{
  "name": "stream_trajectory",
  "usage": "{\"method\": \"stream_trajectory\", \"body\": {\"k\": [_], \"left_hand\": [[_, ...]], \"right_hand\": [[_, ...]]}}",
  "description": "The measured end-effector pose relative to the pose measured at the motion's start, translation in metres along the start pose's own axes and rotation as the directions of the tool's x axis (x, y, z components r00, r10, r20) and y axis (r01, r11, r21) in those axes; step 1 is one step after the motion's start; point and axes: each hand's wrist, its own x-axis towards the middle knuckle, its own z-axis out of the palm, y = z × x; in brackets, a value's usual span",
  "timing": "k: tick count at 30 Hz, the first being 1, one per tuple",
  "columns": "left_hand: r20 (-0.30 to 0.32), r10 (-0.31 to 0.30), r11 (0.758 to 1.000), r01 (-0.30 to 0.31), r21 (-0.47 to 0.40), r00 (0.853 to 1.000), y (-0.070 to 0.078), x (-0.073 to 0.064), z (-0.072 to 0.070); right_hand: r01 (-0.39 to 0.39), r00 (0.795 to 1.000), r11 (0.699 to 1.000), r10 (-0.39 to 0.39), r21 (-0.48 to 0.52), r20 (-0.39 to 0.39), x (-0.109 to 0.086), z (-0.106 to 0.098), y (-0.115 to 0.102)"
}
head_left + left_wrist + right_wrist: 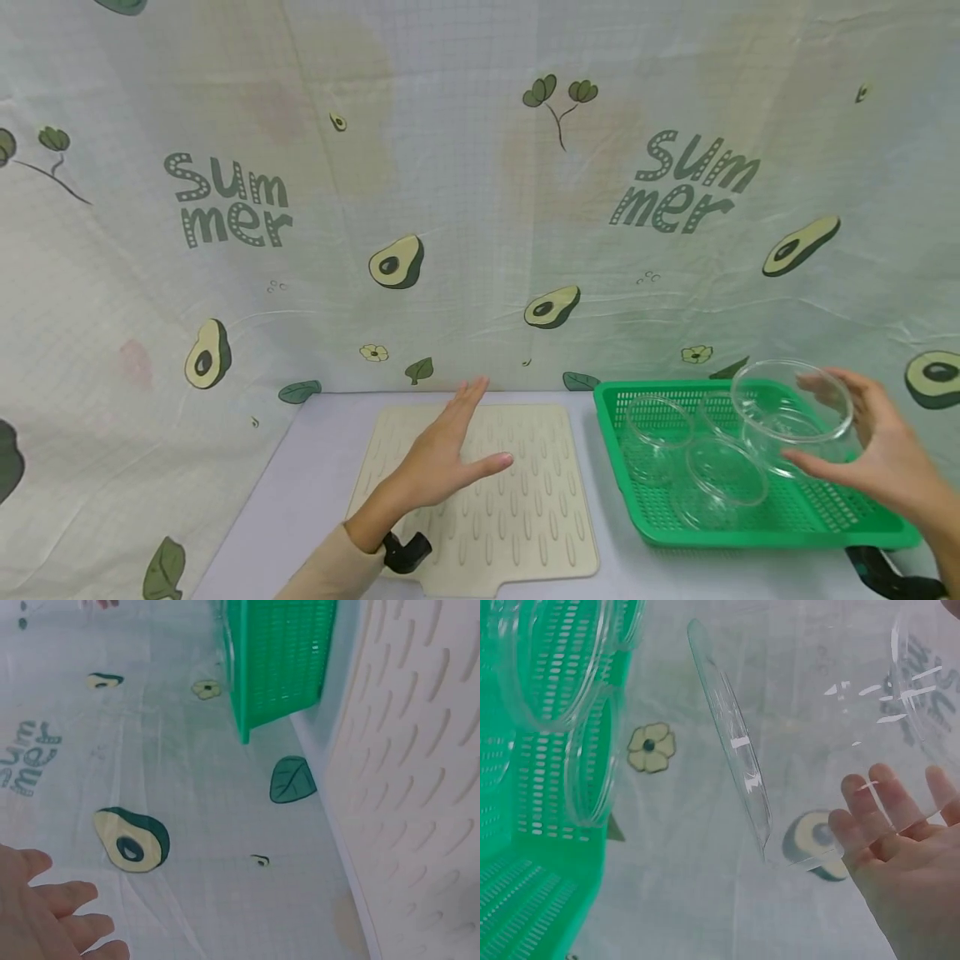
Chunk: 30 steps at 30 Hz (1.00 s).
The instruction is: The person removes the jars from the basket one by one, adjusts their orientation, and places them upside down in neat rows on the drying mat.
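Note:
My right hand [888, 446] grips a clear glass bowl [791, 425] by its side, fingers and thumb curved round it. The bowl is up over the right part of a green plastic basket [765, 537]. In the right wrist view its flat end [735, 750] faces left, and the fingers show through the glass. Other clear glass bowls stand in the basket, one at the left [658, 442], one in front [720, 487] and one behind, partly covered. My left hand [446, 462] hovers above a cream ribbed mat [532, 508], fingers straight, thumb spread, holding nothing.
The mat lies on a white table [292, 492], left of the basket, with a tab at its near edge. Behind hangs a pale cloth [465, 208] printed with avocados, leaves and lettering. It also runs down along the left side. Each wrist wears a black strap.

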Motion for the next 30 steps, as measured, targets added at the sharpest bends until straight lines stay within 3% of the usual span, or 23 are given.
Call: {"method": "stream_trajectory", "body": {"k": [7, 15, 25, 30], "left_hand": [[-0.010, 0.030, 0.998, -0.031, -0.046, 0.999, 0.017, 0.008, 0.006], [-0.019, 0.112, 0.989, -0.113, -0.096, 0.994, 0.045, 0.027, 0.016], [0.001, 0.201, 0.970, -0.199, -0.141, 0.980, 0.083, 0.053, 0.035], [0.000, 0.241, 0.963, -0.239, -0.124, 0.971, 0.101, 0.062, 0.044]], "right_hand": [[0.044, 0.999, 0.998, -0.045, 0.043, 0.026, 0.006, 0.008, -0.021], [0.048, 0.998, 0.997, -0.050, 0.057, 0.045, 0.008, 0.018, -0.040], [0.115, 0.990, 0.985, -0.124, 0.127, 0.070, 0.010, 0.029, -0.060], [0.123, 0.987, 0.983, -0.135, 0.140, 0.082, 0.009, 0.036, -0.066]]}}
